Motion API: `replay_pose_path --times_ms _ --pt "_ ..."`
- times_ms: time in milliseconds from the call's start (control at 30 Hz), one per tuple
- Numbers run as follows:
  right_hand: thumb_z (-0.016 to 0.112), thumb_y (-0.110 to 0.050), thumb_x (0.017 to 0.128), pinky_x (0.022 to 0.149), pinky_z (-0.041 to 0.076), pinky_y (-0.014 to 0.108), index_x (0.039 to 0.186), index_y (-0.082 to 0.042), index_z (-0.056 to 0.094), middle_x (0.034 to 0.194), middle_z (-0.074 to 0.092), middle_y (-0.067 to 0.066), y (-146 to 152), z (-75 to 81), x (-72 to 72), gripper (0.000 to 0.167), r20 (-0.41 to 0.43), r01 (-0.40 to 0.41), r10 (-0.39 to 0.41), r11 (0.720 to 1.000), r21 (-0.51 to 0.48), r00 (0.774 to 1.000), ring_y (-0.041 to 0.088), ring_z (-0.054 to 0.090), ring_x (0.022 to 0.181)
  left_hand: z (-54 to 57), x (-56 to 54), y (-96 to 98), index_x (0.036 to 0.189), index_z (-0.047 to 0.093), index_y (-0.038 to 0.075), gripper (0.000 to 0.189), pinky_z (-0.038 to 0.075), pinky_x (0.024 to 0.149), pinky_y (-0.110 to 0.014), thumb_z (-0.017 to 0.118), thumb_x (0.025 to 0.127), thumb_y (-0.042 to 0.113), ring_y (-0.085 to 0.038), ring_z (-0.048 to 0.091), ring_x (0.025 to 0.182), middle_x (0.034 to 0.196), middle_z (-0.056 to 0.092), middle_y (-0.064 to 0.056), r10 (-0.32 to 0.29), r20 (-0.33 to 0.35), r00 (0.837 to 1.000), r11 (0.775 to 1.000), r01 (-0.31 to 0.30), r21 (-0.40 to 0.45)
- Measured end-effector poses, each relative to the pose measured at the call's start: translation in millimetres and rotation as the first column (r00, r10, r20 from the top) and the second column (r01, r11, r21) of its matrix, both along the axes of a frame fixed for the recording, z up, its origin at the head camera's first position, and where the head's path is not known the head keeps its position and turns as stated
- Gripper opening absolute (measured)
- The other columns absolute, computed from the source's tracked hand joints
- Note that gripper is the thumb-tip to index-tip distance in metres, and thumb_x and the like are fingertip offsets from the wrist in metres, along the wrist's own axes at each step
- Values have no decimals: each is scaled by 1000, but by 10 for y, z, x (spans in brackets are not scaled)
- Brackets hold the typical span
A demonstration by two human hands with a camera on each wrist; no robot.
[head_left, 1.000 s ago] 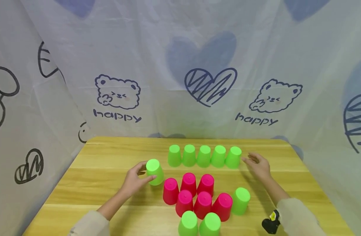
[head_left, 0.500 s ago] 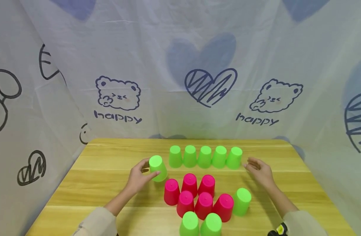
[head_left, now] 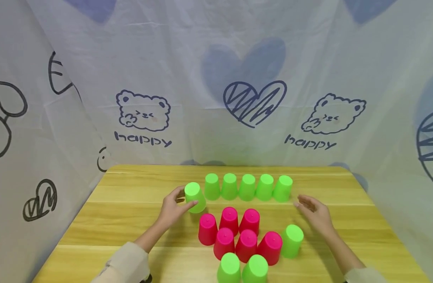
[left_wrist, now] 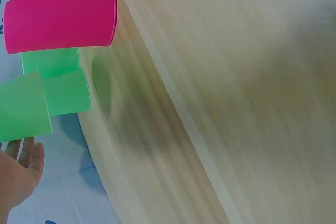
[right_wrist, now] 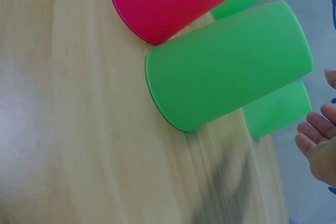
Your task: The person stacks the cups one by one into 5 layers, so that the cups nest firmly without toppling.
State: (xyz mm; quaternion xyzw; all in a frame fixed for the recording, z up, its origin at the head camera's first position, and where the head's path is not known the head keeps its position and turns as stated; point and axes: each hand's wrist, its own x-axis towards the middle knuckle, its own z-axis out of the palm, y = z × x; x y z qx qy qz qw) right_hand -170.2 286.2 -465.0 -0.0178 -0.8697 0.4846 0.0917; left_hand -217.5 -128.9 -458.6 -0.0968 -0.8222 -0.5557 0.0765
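My left hand (head_left: 175, 207) holds an upside-down green cup (head_left: 195, 197) between thumb and fingers, just left of the row's leftmost green cup (head_left: 212, 186). In the left wrist view the held cup (left_wrist: 21, 107) shows its rim off the wood, with fingers (left_wrist: 26, 153) against its side. My right hand (head_left: 316, 214) hovers with nothing in it, fingers loosely bent, to the right of the row's rightmost green cup (head_left: 283, 188). The right wrist view has that hand (right_wrist: 320, 140) apart from the nearby green cups.
Several red cups (head_left: 246, 245) stand upside down in two rows mid-table. A green cup (head_left: 292, 241) stands at their right, and two more green cups (head_left: 229, 268) at the front. The wooden table (head_left: 107, 220) ends at a printed white cloth (head_left: 195, 129) behind.
My left hand has carried the green cup away from me and to the right, up to the row's left end. The right hand has drawn slightly back from the row.
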Motion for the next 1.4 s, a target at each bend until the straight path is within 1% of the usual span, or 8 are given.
replay_pose_path --times_ms 133,233,333,533,667,1067,1267,1400 --pt "60 -28 90 79 43 1 123 3 54 121 63 9 59 -167 -20 46 -68 6 -10 998 -62 998 -6 57 100 -3 -21 16 120 56 1 51 50 90 -46 77 74 10 -32 61 103 110 65 -18 -1 -4 1000 1000 1 -5" --pt "60 -26 90 80 44 2 123 3 54 121 62 10 24 -154 33 44 -70 12 -19 995 -98 997 -18 52 94 -19 -42 27 120 56 2 51 51 90 -45 77 75 11 -32 61 103 111 65 -17 0 -14 1000 1000 0 -6" --pt "59 -30 91 83 43 2 125 3 52 124 60 15 -5 -136 103 48 -61 5 -11 994 -111 998 -18 52 95 39 -24 76 119 56 -1 49 50 90 -47 75 75 9 -34 60 103 111 64 -20 3 -17 1000 1000 -3 4" --pt "61 -16 90 84 41 1 125 2 53 118 65 1 91 -365 121 41 -164 -46 19 985 -165 986 -13 56 98 -3 -133 130 118 57 -1 48 52 88 -44 77 75 12 -32 61 101 109 65 -19 -1 -30 1000 1000 1 -15" --pt "61 -14 89 86 43 4 124 2 53 113 64 -15 98 -434 156 39 -222 -82 40 979 -186 974 -10 58 99 58 -192 174 119 56 -1 50 51 89 -44 76 75 14 -33 61 102 111 64 -18 -6 -44 999 1000 5 -24" --pt "57 -3 90 86 44 5 122 17 46 108 62 -24 -142 -225 457 40 -176 -113 66 956 -271 982 -9 59 100 241 -314 337 120 56 0 50 49 90 -48 76 76 14 -32 60 102 110 64 -18 -28 -48 998 1000 28 -11" --pt "54 11 85 88 45 8 119 24 41 113 64 -16 -141 -260 522 39 -292 -265 174 913 -309 940 -5 60 103 334 -416 418 120 55 -1 50 49 90 -49 75 77 15 -33 60 102 111 63 -19 -28 -70 997 999 26 -21" --pt "55 13 84 90 42 6 120 24 41 117 62 -17 -135 -307 566 41 -299 -317 229 903 -289 926 -7 57 107 402 -447 456 121 54 -1 51 49 90 -48 74 77 16 -33 60 103 113 63 -19 -32 -65 997 999 30 -35"
